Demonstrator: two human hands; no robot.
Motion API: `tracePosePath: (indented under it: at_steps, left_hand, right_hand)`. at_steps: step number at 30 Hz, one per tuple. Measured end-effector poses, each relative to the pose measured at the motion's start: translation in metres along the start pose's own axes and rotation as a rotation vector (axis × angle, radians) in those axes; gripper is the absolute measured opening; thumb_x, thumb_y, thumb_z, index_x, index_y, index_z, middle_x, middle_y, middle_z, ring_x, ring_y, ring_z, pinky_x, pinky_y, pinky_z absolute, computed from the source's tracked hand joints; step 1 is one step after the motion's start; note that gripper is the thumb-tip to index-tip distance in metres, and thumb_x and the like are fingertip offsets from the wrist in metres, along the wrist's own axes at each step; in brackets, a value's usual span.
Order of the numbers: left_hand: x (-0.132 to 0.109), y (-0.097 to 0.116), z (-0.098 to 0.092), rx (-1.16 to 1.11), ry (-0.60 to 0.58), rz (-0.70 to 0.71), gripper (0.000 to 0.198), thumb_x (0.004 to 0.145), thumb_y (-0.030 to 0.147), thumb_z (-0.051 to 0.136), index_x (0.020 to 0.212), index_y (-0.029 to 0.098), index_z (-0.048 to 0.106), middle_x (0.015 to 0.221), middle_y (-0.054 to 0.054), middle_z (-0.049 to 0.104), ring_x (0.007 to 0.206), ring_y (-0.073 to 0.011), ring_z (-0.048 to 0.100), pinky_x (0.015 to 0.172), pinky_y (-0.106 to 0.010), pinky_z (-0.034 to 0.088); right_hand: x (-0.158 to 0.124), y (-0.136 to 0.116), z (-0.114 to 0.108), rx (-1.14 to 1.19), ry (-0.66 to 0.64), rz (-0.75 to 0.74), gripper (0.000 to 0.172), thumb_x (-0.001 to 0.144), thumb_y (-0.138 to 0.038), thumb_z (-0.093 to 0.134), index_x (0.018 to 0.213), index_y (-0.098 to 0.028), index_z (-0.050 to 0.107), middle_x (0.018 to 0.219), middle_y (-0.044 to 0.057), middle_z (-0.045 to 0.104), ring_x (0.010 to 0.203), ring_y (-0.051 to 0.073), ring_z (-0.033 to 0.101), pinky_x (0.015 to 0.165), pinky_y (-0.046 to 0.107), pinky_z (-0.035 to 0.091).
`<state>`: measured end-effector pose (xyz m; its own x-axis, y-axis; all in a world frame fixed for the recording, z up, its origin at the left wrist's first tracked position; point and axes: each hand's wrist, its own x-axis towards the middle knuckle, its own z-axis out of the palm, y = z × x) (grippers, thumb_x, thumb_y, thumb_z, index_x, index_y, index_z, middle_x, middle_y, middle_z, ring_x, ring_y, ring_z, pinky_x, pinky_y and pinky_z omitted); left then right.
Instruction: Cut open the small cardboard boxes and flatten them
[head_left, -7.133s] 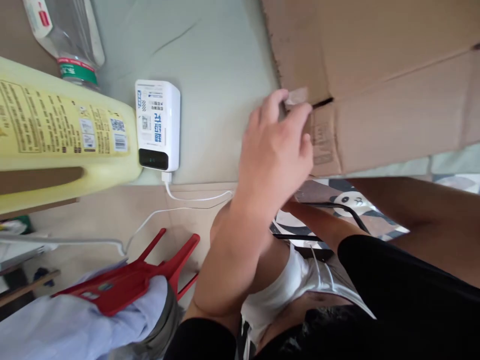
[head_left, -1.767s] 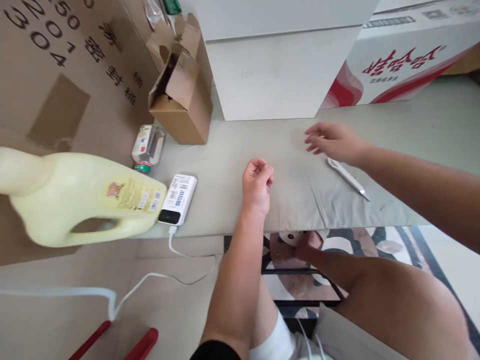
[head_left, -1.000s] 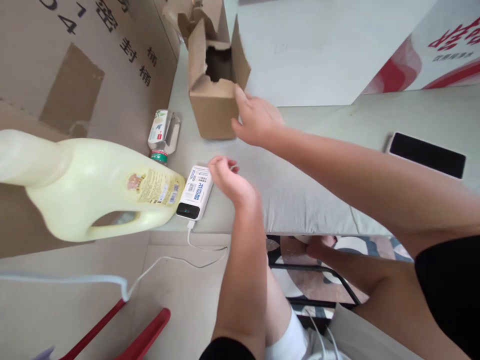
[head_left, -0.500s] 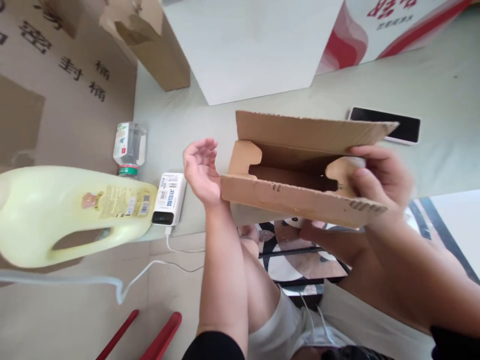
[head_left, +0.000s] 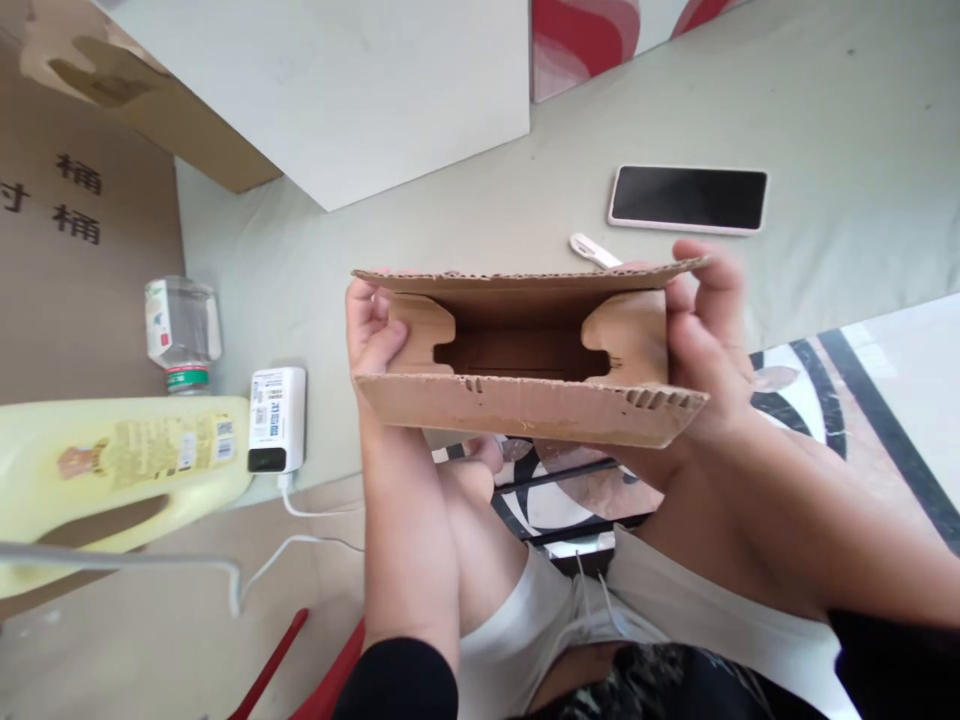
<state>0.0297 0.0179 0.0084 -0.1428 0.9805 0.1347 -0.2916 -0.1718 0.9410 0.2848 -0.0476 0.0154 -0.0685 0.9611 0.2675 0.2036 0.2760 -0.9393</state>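
Note:
Between my two hands is a small brown cardboard box (head_left: 517, 410), its top facing me with the long flaps spread and the short end flaps folded partly inward. The inside looks dark and hollow. My left hand (head_left: 373, 330) grips the left end, thumb on the short flap and fingers behind the long far flap. At the other end my right hand (head_left: 709, 330) holds the box, with fingers around the side and the far flap's corner. Just behind the box, a white slim tool (head_left: 592, 250) lies on the cloth, partly covered by the flap.
A phone (head_left: 688, 198) lies beyond the box on the pale cloth (head_left: 847, 200). At left are a power bank (head_left: 277, 420) with a white cable, a clear bottle (head_left: 182, 325) and a large yellow jug (head_left: 150, 450). A big white box (head_left: 390, 90) stands behind.
My left hand has gone from open beside the box to gripping its left end. The box is now level and squarer to me. My view has shifted right, uncovering the phone and white tool.

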Motion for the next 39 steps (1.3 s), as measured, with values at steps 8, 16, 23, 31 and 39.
tracePosePath:
  at_steps: [8,16,23,31,39]
  left_hand:
    - [-0.009,0.005,0.011,0.026,0.033,0.038,0.016,0.076,0.032,0.075,0.092,0.028,0.071,0.108,0.000,0.070,0.096,-0.0194,0.061,0.089,-0.037,0.053]
    - [-0.013,0.009,0.008,-0.021,-0.102,0.004,0.016,0.087,0.031,0.062,0.078,0.019,0.066,0.116,-0.007,0.065,0.098,-0.0211,0.059,0.093,-0.037,0.050]
    - [-0.011,0.012,0.004,-0.018,-0.123,-0.068,0.017,0.072,0.028,0.078,0.079,0.021,0.064,0.115,-0.006,0.067,0.101,-0.0219,0.059,0.095,-0.037,0.049]
    - [-0.006,0.017,-0.002,0.117,-0.016,-0.081,0.012,0.068,0.026,0.071,0.075,0.023,0.062,0.077,-0.006,0.053,0.079,-0.0202,0.051,0.079,-0.035,0.048]
    - [-0.001,0.012,-0.022,-0.092,0.181,-0.057,0.016,0.069,0.023,0.064,0.080,0.021,0.052,0.089,-0.002,0.066,0.088,-0.0191,0.060,0.078,-0.032,0.050]
  right_hand:
    - [0.000,0.002,-0.019,-0.060,-0.094,-0.181,0.054,0.088,-0.047,0.062,0.137,-0.042,0.042,0.157,0.000,0.040,0.154,0.030,0.030,0.129,0.057,0.025]
    - [0.001,0.000,-0.011,-0.218,-0.008,-0.041,0.041,0.091,-0.063,0.045,0.092,-0.028,0.064,0.150,0.004,0.047,0.150,0.037,0.035,0.126,0.063,0.025]
    - [0.002,0.000,-0.011,-0.194,0.031,-0.063,0.035,0.091,-0.057,0.046,0.084,-0.028,0.065,0.144,0.003,0.052,0.147,0.037,0.039,0.126,0.064,0.026]
    - [0.001,0.007,-0.009,-0.077,0.050,-0.043,0.047,0.092,-0.068,0.041,0.123,-0.035,0.053,0.148,0.003,0.051,0.141,0.032,0.049,0.121,0.054,0.040]
    - [0.016,0.015,-0.011,-0.030,-0.091,0.201,0.054,0.096,-0.059,0.044,0.139,-0.027,0.050,0.146,0.009,0.058,0.131,0.028,0.059,0.113,0.050,0.050]
